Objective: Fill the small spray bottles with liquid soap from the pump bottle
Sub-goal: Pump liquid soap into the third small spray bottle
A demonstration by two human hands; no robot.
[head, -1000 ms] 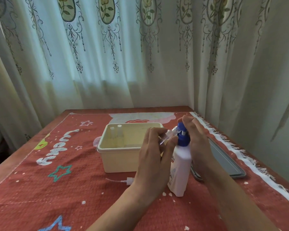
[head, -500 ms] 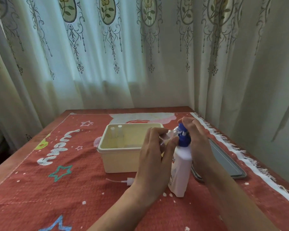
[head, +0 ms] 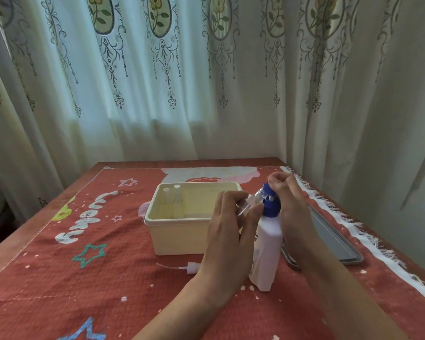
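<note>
A white pump bottle [head: 266, 253] with a blue pump head [head: 269, 204] stands upright on the red cloth. My right hand [head: 290, 207] is curled over the pump head from the right. My left hand [head: 228, 231] pinches a small clear spray bottle [head: 249, 203], tilted with its open mouth against the pump's nozzle. A loose white spray cap with a thin tube [head: 182, 269] lies on the cloth, left of my left wrist. Two more small spray bottles [head: 172, 195] stand in the far left corner of the cream box [head: 179, 236].
A grey lid or tray [head: 336, 241] lies flat to the right of the pump bottle. The red patterned cloth [head: 59, 278] covers the table, with a white fringe along its right edge. Curtains hang close behind and to the right.
Hands and bottles keep almost the same pose; my right hand's fingers have curled a little tighter over the pump head.
</note>
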